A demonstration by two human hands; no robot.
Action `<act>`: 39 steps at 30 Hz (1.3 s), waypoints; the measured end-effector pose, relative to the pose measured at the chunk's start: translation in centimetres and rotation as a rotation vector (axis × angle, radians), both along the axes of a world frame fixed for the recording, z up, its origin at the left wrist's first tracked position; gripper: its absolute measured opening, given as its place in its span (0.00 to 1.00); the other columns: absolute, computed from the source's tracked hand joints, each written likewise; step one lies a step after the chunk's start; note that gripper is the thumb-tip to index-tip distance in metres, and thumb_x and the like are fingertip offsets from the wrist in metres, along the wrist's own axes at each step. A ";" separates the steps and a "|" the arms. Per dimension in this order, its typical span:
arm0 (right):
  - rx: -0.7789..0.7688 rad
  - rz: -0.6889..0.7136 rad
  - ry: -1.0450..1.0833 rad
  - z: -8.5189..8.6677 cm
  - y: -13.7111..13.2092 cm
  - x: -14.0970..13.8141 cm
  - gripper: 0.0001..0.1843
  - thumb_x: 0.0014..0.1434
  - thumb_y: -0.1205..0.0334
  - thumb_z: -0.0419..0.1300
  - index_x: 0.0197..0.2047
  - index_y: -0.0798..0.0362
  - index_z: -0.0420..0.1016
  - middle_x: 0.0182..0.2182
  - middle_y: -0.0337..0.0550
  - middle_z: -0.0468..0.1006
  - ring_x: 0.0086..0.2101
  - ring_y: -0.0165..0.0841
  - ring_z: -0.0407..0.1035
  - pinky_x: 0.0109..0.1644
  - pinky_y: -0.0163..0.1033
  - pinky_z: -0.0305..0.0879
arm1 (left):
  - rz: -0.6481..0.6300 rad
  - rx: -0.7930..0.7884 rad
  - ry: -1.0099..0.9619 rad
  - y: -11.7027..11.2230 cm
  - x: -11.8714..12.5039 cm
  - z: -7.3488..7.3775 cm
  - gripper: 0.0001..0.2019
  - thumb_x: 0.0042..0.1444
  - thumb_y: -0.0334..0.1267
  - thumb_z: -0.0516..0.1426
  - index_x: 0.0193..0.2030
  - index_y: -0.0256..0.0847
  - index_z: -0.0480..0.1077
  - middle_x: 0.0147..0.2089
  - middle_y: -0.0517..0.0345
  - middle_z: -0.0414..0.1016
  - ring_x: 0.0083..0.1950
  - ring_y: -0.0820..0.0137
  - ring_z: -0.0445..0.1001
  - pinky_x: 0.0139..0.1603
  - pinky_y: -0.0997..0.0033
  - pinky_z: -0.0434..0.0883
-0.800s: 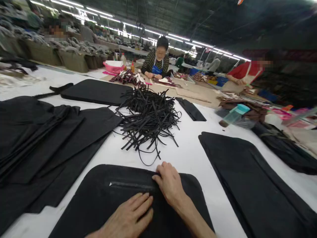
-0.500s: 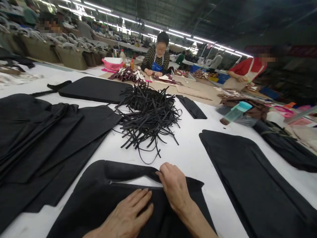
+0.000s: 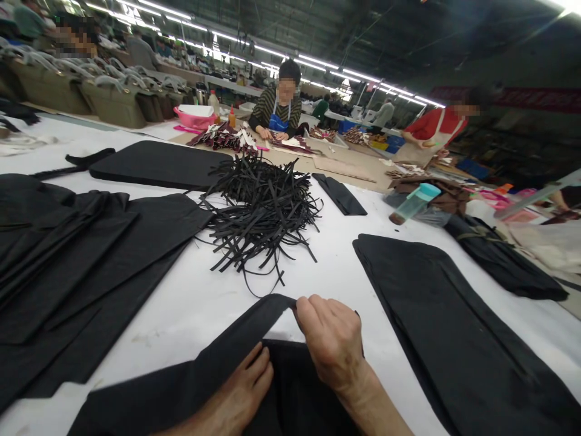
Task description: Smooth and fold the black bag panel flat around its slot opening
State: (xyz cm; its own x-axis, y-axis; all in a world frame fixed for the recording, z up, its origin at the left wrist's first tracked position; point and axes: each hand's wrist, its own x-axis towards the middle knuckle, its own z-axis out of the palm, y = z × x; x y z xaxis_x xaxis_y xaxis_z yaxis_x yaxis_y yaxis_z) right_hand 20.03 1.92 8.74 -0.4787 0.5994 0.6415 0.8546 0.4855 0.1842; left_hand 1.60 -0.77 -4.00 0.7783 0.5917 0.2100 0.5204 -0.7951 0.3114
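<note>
Head view: at six o'clock on the white counter (image 3: 331,260), the left hand (image 3: 246,383) rests, fingers extended, against a smooth, pliable black panel (image 3: 158,390); the right hand (image 3: 333,339), curled tight, grips its lifted edge. From there, flat black sheets (image 3: 445,315) lie towards three o'clock, tangled thin strips (image 3: 263,209) at twelve, a round-cornered slab (image 3: 158,163) at eleven.

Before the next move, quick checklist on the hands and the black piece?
1. Right hand gripping the piece: ok, closed on its raised far edge.
2. Left hand touching the piece: ok.
3. Piece flat: not ok, edge lifted and bent.
4. Strips clear of the piece: cannot tell, lowest loop meets the lifted edge in this view.
5. Right stack clear of right hand: ok, bare table between.
</note>
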 end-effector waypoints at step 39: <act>-0.368 -0.294 0.177 -3.3 -2.0 4.3 0.20 0.57 0.76 0.50 0.52 0.57 0.64 0.44 0.53 0.73 0.44 0.41 0.66 0.47 0.47 0.63 | 0.235 -0.543 -0.006 3.4 7.1 6.8 0.07 0.53 0.28 0.53 0.32 0.41 0.70 0.34 0.56 0.75 0.39 0.61 0.73 0.39 0.65 0.66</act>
State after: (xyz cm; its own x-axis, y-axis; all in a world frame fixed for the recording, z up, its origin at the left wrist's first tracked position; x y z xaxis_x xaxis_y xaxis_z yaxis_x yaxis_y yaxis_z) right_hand 24.32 -0.04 5.48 -0.1586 0.8945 0.4179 0.9677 0.2249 -0.1141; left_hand 8.70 2.66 2.78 0.6130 0.7720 -0.1677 0.6605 -0.3844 0.6449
